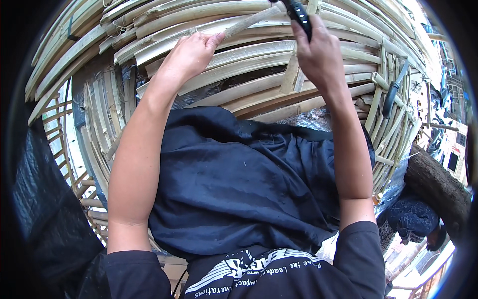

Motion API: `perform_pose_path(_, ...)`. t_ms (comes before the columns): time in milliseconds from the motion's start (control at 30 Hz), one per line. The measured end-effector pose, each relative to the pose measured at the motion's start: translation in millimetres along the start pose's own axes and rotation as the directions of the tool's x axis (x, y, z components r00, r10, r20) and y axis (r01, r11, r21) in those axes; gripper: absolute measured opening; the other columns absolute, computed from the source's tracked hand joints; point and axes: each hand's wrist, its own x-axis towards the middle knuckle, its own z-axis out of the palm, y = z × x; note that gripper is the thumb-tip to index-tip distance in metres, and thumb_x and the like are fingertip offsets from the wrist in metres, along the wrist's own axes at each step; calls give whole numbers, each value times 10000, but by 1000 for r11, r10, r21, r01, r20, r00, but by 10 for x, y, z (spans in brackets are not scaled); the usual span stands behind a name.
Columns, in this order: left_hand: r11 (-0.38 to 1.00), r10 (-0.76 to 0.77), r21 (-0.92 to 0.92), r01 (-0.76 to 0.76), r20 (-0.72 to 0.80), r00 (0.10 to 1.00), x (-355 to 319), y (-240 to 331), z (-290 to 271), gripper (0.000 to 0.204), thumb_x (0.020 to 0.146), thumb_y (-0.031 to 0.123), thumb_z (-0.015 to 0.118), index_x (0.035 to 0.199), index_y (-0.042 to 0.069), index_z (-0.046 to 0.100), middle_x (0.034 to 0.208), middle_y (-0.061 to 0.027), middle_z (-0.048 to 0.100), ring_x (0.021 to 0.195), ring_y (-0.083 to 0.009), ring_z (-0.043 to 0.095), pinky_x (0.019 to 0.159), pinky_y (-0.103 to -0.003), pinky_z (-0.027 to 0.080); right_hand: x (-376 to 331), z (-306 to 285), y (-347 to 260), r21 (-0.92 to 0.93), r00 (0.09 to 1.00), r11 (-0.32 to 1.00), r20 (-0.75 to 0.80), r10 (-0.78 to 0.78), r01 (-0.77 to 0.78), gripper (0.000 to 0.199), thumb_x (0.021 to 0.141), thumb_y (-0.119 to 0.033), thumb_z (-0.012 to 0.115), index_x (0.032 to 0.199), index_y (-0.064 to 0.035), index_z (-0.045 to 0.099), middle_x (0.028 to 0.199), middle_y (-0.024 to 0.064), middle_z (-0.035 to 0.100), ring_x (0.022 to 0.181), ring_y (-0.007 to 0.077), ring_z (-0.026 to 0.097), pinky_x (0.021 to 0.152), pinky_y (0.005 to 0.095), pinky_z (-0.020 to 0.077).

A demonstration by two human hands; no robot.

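Observation:
My left hand (196, 52) is closed round one end of a narrow bamboo strip (251, 22), which slants up and to the right. Farther right, my right hand (318, 55) grips the black riveted handle of a knife (298, 16). Its blade is cut off by the top of the picture or hidden. The strip's far end comes close to the handle; whether they touch I cannot tell. Beneath both hands lie long split bamboo lengths (239, 57), side by side. A dark cloth (239, 184) covers my lap.
A second knife (392, 94) with a black handle rests on thin bamboo sticks (386, 134) at the right. More bamboo strips (99, 109) stand at the left, beside a black sheet (37, 199). A thick log (433, 174) and a dark bundle (411, 217) are at the lower right.

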Motion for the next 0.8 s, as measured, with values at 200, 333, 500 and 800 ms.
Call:
perform_pose_path(200, 999, -27, -37, 29, 43, 999, -15, 44, -27, 556, 1072, 516, 433, 1307, 73, 673, 1224, -244, 690, 1211, -422, 617, 1038, -434, 481, -60, 120, 96, -173, 997, 985, 83, 3, 12, 381, 1047, -375, 564, 1066, 4, 598, 759, 203, 673, 676, 337, 673, 630, 461, 495)
perform_pose_path(333, 1000, -13, -3, 13, 39, 999, -46, 9, -40, 582, 1069, 529, 426, 1302, 56, 672, 1209, -242, 699, 1207, -419, 622, 1037, -437, 481, -71, -177, -52, 214, 955, 967, -288, -72, 138, 364, 1071, -392, 532, 992, -39, 578, 697, 136, 640, 562, 147, 630, 477, 316, 460)
perform_pose_path(500, 999, -1, -38, 2, 34, 999, 66, 15, 54, 557, 1071, 508, 446, 1342, 66, 652, 1252, -234, 686, 1224, -386, 629, 1034, -419, 481, -140, 347, 523, -86, 996, 993, -30, -81, 78, 247, 1013, -232, 589, 1080, 5, 576, 767, 250, 687, 717, 462, 690, 642, 480, 536)
perform_pose_path(800, 999, -33, 16, 32, 93, 995, 84, -21, 41, 612, 1068, 553, 412, 1367, 67, 634, 1297, -257, 658, 1296, -377, 585, 1072, -417, 463, -128, 197, 408, -50, 999, 998, 21, -30, 31, 322, 1002, -284, 601, 1088, 26, 579, 813, 313, 676, 823, 522, 662, 758, 543, 528)
